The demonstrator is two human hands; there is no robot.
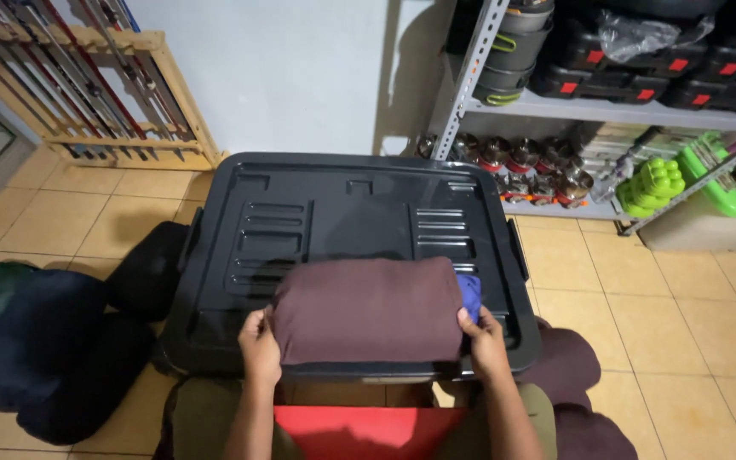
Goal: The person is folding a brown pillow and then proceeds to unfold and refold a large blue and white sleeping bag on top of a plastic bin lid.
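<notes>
Maroon fabric bundle (368, 311) lay folded flat on the black bin lid (334, 213), blue cloth (468, 296) showing at its right end. My left hand (259, 345) and right hand (482, 341) had their fingers clamped on its two ends; no further fold looked needed, and other dark bundles (44, 349) sat on the floor.

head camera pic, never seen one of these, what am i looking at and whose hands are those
This is a single picture from a camera worn on a person's head, looking down, so the two bare hands belong to the wearer. There is no machine here. The left hand and the right hand grip the two ends of a folded brown cloth bundle; a bit of blue fabric shows at its right end. The bundle rests on the lid of a big black plastic box standing on a tiled floor. Dark bags lie to the left, and metal shelves with pots and cases stand behind on the right.
</notes>
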